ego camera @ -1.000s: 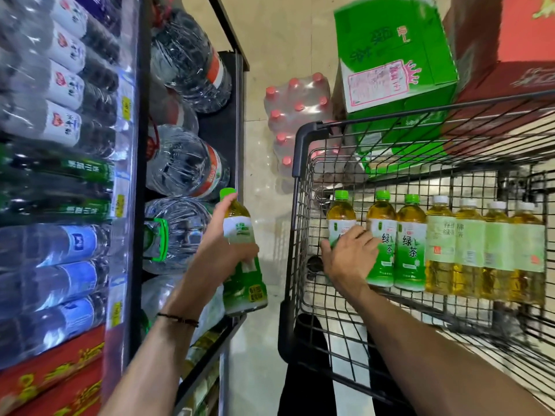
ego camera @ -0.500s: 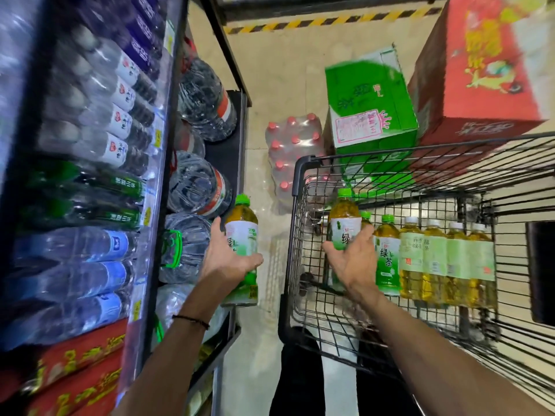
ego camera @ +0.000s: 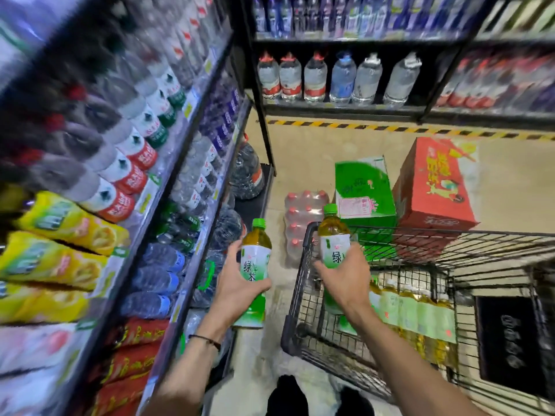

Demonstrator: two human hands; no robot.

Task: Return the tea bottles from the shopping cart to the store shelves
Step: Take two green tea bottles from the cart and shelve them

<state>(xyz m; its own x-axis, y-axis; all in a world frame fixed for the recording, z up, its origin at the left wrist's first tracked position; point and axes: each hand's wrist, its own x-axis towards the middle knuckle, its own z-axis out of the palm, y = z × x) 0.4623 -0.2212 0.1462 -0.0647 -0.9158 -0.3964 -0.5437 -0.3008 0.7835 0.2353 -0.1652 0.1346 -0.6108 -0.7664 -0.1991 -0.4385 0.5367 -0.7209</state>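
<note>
Blurred black store shelves (ego camera: 180, 163) on the left, black wire shopping cart (ego camera: 295, 295) on the right, a smeared row of yellow bottles (ego camera: 420, 313) inside. Left hand (ego camera: 237, 283) curls fingers and thumb round a green-capped plastic tea bottle (ego camera: 255, 262) between shelf and cart. Right hand (ego camera: 345, 277) clasps a matching second bottle (ego camera: 333, 235) over the cart's front corner, its base hidden.

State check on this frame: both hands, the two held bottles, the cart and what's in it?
left hand: grips left bottle.
right hand: grips right bottle.
left bottle: capped, upright, outside shopping cart, beside shelves.
right bottle: capped, upright, top above the cart rim.
shopping cart: holds a row of tea bottles, upright.
</note>
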